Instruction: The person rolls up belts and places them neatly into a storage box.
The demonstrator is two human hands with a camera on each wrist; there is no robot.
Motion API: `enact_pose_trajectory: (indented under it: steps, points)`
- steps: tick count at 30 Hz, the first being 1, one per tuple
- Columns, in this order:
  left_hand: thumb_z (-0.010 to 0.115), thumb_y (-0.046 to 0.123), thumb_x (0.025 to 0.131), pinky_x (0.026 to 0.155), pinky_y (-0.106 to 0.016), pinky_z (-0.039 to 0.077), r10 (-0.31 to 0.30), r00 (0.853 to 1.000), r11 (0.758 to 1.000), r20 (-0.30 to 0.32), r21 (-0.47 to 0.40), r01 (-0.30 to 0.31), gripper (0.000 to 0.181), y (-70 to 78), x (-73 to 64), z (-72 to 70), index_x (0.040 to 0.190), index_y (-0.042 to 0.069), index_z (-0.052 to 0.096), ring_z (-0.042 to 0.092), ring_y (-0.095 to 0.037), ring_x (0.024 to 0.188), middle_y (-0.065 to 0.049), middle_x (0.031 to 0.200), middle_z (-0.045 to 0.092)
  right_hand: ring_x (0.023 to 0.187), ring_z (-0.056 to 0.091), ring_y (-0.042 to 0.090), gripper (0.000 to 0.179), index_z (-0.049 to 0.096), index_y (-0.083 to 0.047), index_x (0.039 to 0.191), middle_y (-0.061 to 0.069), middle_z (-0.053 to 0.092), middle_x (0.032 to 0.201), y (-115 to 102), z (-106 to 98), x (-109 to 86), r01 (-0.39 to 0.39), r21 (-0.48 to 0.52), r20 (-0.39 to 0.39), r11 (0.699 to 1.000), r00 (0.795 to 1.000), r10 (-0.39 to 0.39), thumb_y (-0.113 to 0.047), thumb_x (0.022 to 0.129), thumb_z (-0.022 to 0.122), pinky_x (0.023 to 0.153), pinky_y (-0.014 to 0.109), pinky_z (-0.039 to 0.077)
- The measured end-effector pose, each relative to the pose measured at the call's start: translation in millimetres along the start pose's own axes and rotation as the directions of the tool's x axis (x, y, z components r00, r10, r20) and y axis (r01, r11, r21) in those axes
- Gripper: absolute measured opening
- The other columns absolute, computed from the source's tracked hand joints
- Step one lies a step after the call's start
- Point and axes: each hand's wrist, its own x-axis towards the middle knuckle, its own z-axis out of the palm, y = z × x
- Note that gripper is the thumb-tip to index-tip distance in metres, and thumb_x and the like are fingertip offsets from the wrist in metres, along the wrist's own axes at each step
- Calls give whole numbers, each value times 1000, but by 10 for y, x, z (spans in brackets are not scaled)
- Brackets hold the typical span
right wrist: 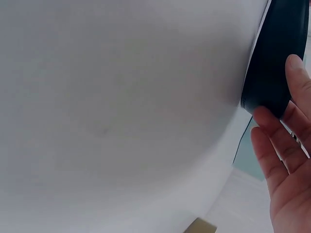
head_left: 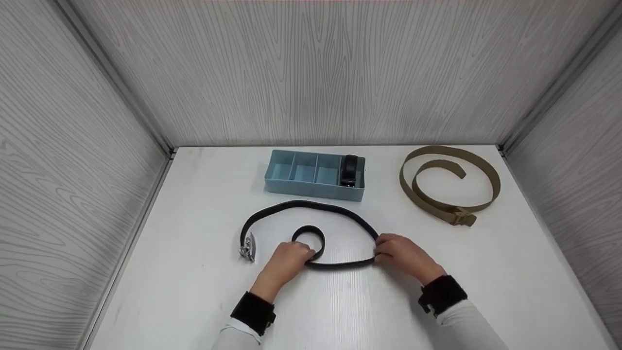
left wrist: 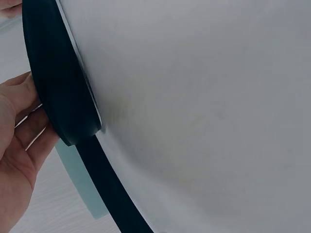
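Note:
A black belt (head_left: 323, 206) stands on its edge on the white table, laid in a wide loop with its silver buckle (head_left: 249, 248) at the left. Its free end curls into a small ring, and my left hand (head_left: 286, 260) pinches the strap at the lower side of that ring. At the loop's right bend, my right hand (head_left: 406, 255) holds the strap between thumb and fingers. In the left wrist view the dark strap (left wrist: 60, 73) rests against the fingers. The right wrist view has the thumb lying on the strap (right wrist: 272, 68), with fingertips at its lower edge.
Behind the belt sits a blue compartment box (head_left: 313, 189), with a rolled black belt (head_left: 349, 170) in its rightmost section. A tan belt (head_left: 493, 182) lies loosely coiled at the back right. Panelled walls (head_left: 311, 73) enclose the table's back and sides.

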Motion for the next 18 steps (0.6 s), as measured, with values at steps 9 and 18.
enact_pose_trajectory:
  steps: [9, 18]
  points:
    - [69, 0, 78, 53, -33, 49, -31, 999, 999, -16, -16, 30, 14, -117, -4, 8, 75, 13, 70, 65, -18, 64, 1, 71, 67, 87, 60, 10, 6, 74, -13, 86, -2, 64, 94, 299, -129, -291, -65, 18, -85, 998, 994, 67, -9, 83, 77, 77, 32, 50]
    - [69, -1, 79, 58, -31, 50, -6, 1000, 997, 14, -73, 7, 14, -99, 56, -17, 76, 13, 70, 66, -15, 68, 5, 74, 68, 86, 61, 14, 5, 74, -12, 85, -2, 63, 92, 477, -219, -414, -107, 4, -139, 994, 985, 106, -7, 83, 76, 77, 34, 50]
